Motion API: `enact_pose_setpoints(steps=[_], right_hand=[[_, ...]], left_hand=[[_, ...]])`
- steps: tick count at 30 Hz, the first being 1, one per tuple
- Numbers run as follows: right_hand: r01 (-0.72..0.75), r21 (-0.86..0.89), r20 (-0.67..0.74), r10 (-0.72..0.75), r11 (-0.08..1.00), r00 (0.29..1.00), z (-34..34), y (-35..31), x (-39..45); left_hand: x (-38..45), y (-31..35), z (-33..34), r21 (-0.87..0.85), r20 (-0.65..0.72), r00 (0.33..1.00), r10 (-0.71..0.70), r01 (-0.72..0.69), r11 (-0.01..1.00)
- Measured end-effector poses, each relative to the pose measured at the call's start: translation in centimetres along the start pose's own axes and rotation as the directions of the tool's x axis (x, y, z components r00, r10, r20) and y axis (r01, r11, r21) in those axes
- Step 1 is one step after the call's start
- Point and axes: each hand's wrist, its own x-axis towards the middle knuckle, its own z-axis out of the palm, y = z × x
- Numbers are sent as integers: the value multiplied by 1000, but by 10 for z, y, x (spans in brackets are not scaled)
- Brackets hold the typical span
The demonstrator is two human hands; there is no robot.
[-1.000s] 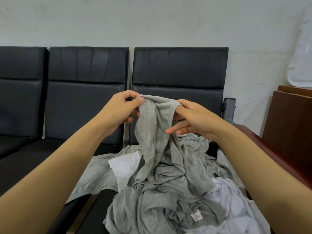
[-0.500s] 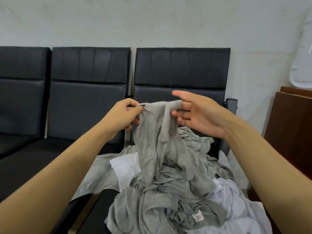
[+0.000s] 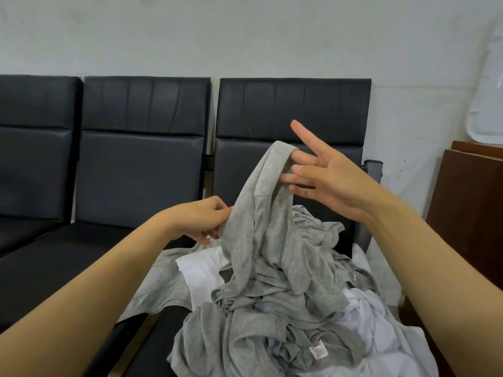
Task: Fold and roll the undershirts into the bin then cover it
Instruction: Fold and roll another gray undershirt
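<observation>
Three black seats are lined against a pale wall, and a brown cabinet is seen at the right edge. Much of the nearest seat is covered by a heap of undershirts, grey ones tangled with white ones. One grey undershirt is drawn up out of the heap, its lower part trailing into the pile. Its top edge is draped over the spread, straight fingers of the right hand, which are hooked inside the fabric rather than closed on it; the forefinger is raised clear. Lower down, the side of the same garment is pinched by the left hand, fingers curled onto the cloth. No bin or cover is shown. The step in hand is judged to be separating and opening out one undershirt, before any folding. Next, the garment would need to be freed from the heap and spread flat so that it can be folded and rolled.
</observation>
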Motion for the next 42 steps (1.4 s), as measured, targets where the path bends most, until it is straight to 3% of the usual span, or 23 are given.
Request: enact_pose_setpoints(steps=[5,10,17,22,27,30,33,36,39,42], right_hand=[[85,-124,-108,-99,989,989,8,-1,0],[106,-178,-168,-136,978,976,10,-2,2],[79,-120,-244,-106,990,964,12,-4,1],[64,-16,-232,-66,998,971,12,-1,2],[-21,19,-210,25,1000,977,6,4,3],[-45,-9,-202,42,999,978,1,6,3],[-68,-42,-192,58,997,980,-3,7,3],[-52,-174,-134,29,983,991,-6,7,3],[-56,-303,-122,20,951,992,-4,2,0],[-67,-322,-139,23,944,990,-5,1,0]], left_hand=[[-3,6,-1,-84,137,989,-56,68,994],[-3,7,-1,-108,172,985,9,9,994],[-6,11,7,-245,141,987,82,-45,969],[1,9,7,-442,178,977,119,-29,896],[2,5,-5,-454,162,958,238,-142,880],[-4,4,-19,-364,104,958,269,-215,906],[-13,4,-38,-284,-51,943,330,-331,900],[-20,2,-52,-270,-168,906,390,-422,865],[-23,-1,-59,-222,-228,880,417,-464,858],[-22,-3,-62,-165,-282,865,416,-471,867]])
